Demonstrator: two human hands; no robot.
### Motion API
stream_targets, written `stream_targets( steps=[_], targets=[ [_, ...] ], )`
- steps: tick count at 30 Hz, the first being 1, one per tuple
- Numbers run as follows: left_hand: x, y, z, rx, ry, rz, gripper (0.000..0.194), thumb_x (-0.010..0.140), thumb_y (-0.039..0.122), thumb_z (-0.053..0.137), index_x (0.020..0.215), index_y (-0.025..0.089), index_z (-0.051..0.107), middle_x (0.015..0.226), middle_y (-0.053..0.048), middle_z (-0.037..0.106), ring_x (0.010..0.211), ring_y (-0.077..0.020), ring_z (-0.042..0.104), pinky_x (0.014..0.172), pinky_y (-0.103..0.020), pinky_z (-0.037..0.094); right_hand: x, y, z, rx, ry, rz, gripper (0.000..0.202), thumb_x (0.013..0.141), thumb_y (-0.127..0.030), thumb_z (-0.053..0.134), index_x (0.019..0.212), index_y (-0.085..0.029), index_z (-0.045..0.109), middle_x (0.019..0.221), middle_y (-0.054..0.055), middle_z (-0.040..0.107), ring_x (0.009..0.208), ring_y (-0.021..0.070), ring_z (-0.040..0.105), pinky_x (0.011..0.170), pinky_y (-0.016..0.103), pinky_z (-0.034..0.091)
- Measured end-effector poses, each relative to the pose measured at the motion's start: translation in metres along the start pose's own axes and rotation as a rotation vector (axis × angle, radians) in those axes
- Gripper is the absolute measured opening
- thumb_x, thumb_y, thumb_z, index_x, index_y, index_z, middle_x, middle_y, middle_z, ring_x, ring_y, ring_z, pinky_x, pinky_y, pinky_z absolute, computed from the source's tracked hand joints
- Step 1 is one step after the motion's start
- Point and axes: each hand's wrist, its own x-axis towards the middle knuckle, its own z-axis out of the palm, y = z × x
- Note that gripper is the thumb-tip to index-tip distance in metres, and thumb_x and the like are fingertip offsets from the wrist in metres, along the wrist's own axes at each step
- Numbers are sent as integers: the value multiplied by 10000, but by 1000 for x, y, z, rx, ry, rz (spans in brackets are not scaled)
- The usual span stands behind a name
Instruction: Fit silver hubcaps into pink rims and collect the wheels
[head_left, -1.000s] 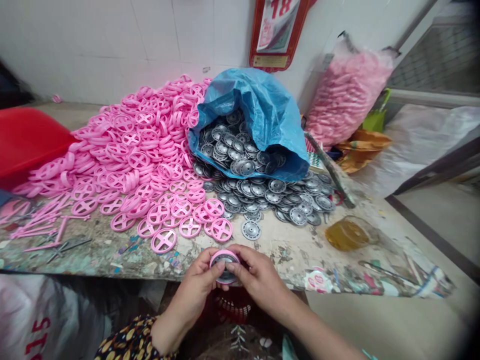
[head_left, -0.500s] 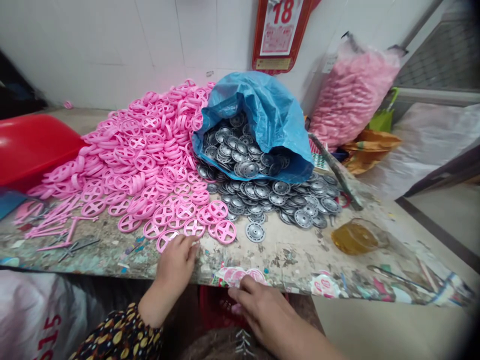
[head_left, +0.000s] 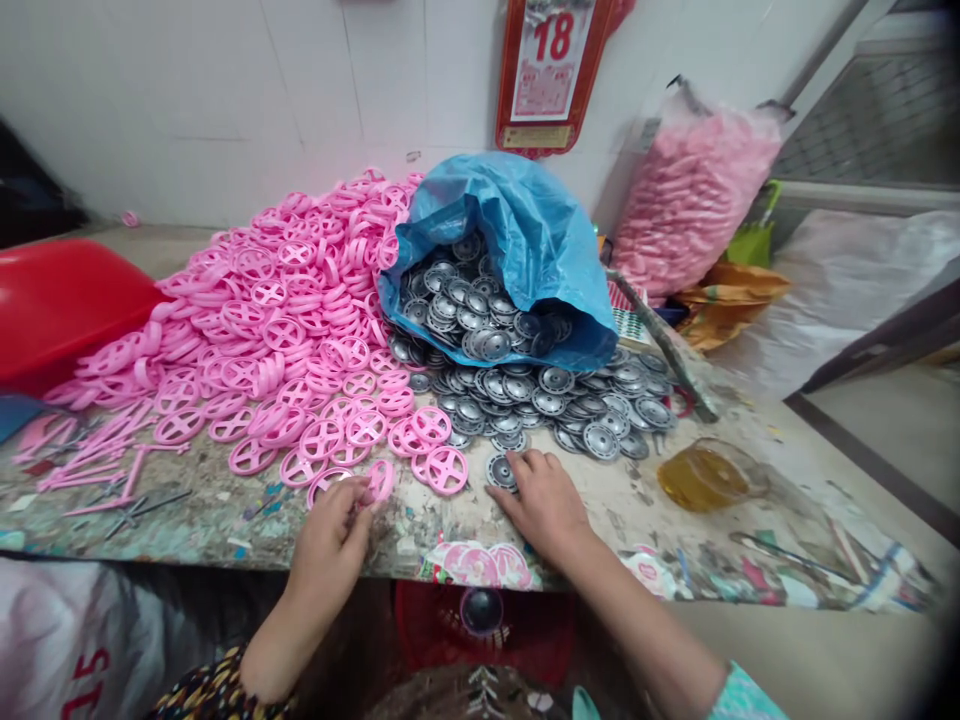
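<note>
Pinched between the fingers of my left hand [head_left: 334, 535] is a pink ring [head_left: 381, 482], tilted up at the table's front. My right hand [head_left: 546, 505] has its thumb and fingers around the edge of a grey disc [head_left: 499, 470] lying flat on the table; thumb and fingers are apart. A big pile of pink wheels [head_left: 285, 330] covers the left of the table. Grey discs [head_left: 600, 440] spill from a blue bag [head_left: 517, 230] at the middle. Round pink stickers [head_left: 480, 565] lie at the front edge.
A red tray [head_left: 67, 300] stands at the left, near pink sticks [head_left: 135, 480]. On the right are a jar of amber liquid [head_left: 701, 475] and a thin brush [head_left: 795, 555]. Below the table edge, a red basket [head_left: 427, 620] holds a dark round piece [head_left: 481, 608].
My left hand has lifted a pink ring from the pile's front. My right hand has moved from near the stickers forward to the grey disc. A dark round piece now shows in the basket.
</note>
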Motion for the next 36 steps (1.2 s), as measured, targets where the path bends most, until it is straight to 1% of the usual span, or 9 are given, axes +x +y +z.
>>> stream_targets(
  steps=[2, 5, 10, 13, 17, 22, 26, 31, 36],
  targets=[
    [-6, 5, 1, -408, -34, -238, 157, 809, 328, 583, 765, 192, 520, 843, -16, 588, 725, -151, 556, 629, -265, 456, -3, 2, 5, -25, 8, -80, 433, 905, -374, 480, 1236, -103, 549, 1002, 152, 618, 922, 284, 546, 822, 389, 435],
    [-11, 15, 9, -961, -111, -538, 187, 767, 280, 663, 823, 195, 506, 783, 14, 594, 712, -133, 592, 714, -298, 510, -6, 9, 9, 16, 40, -129, 380, 929, -201, 384, 1264, -80, 515, 899, 143, 650, 848, 263, 590, 802, 383, 451],
    [-15, 32, 33, -1307, -167, -760, 242, 751, 148, 683, 944, 178, 542, 953, -48, 655, 816, -173, 648, 776, -352, 540, -16, -4, -14, 633, 346, -47, 261, 939, -222, 394, 1132, -151, 554, 1022, 98, 641, 924, 193, 602, 809, 287, 468],
    [-19, 43, 45, -1367, -247, -745, 221, 774, 138, 660, 978, 162, 577, 1009, -67, 655, 826, -162, 647, 766, -326, 544, -27, -32, -26, 906, 299, -87, 192, 934, -255, 439, 1052, -203, 581, 920, 45, 616, 849, 159, 589, 739, 249, 469],
    [-28, 54, 51, -1339, -316, -644, 203, 803, 194, 642, 997, 155, 598, 998, -69, 653, 859, -157, 630, 773, -302, 530, -40, -57, -20, 892, 257, -128, 191, 928, -250, 440, 1030, -206, 594, 908, 55, 548, 871, 179, 545, 767, 291, 443],
    [-33, 57, 50, -1264, -265, -603, 203, 745, 227, 702, 906, 155, 600, 876, -44, 656, 750, -136, 615, 685, -276, 521, -37, -51, -22, 977, 130, -104, 290, 881, -264, 521, 1163, -197, 518, 990, 60, 559, 915, 185, 533, 797, 292, 423],
    [-34, 58, 54, -1233, -272, -598, 219, 713, 230, 726, 867, 162, 586, 809, -24, 650, 719, -137, 610, 662, -282, 525, -33, -45, -35, 1054, -130, -133, 113, 863, -232, 526, 942, -204, 601, 850, 5, 610, 794, 152, 551, 706, 243, 405],
    [-41, 52, 63, -1172, -258, -628, 231, 692, 261, 734, 799, 163, 555, 742, -4, 629, 654, -129, 592, 594, -269, 524, -41, -55, -21, 1121, -82, 46, 76, 812, -207, 527, 770, -174, 582, 705, -6, 582, 683, 144, 523, 620, 227, 373],
    [-49, 43, 63, -1056, -267, -697, 277, 651, 314, 744, 783, 173, 546, 694, 15, 612, 589, -129, 583, 538, -260, 507, -45, -56, 5, 1243, -177, 137, 42, 749, -186, 558, 739, -168, 595, 665, -20, 571, 654, 136, 514, 608, 218, 378]
  ],
)
